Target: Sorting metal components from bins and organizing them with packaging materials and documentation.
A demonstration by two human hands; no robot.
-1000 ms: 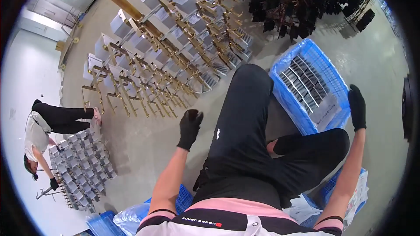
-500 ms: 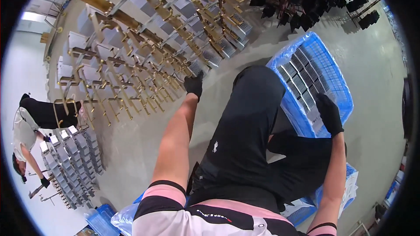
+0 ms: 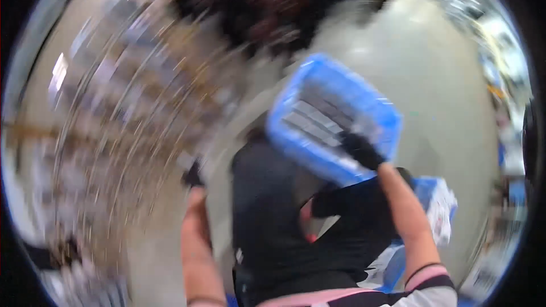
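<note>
The whole view is smeared by motion. My left hand (image 3: 193,175), in a black glove, is at the edge of the rack of hanging parts. A small pale patch shows beside its fingers; I cannot make out whether they hold it. My right hand (image 3: 362,149), also gloved in black, reaches into a blue plastic basket (image 3: 392,125) in front of my knees. Its fingers lie over rows of grey finned metal parts (image 3: 311,123), but whether they grip one is too blurred to tell.
A rack with brass-coloured hooks and pale hanging parts (image 3: 142,79) fills the left side. Dark hanging parts (image 3: 256,5) are at the top. Another blue basket with white wrapping (image 3: 441,207) stands by my right leg. Grey floor (image 3: 438,85) extends to the right.
My view has swung, so the rack, basket and both hands appear farther left and lower. My right hand is still inside the basket, and my left is still by the rack.
</note>
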